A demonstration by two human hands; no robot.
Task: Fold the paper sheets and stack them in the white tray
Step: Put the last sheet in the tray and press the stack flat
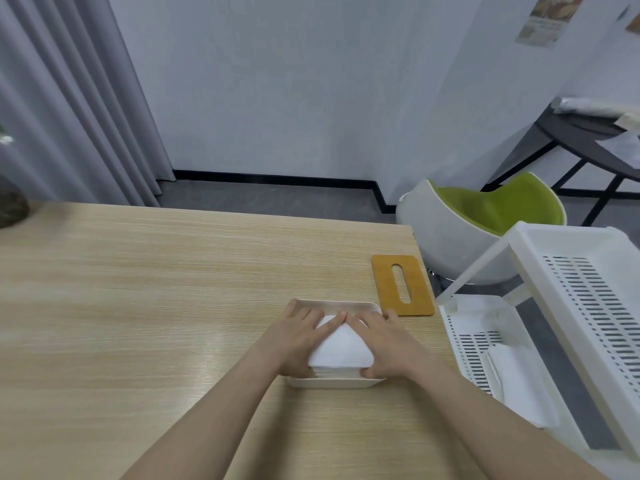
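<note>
pale wood table carries the white tray at lower centre; left hand and right hand, each grip released and flat, press the folded paper stack. best to push evenly, keeping edges square.

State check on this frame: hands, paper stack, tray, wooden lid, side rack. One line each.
left hand: flat on the stack, fingers straight
right hand: flat on the stack, thumb at its near edge
paper stack: folded, inside the tray, pressed by both hands
white tray: on the table, uncovered
wooden lid: off, flat on the table beside the tray
white rack: lower tier holds white sheets
</note>
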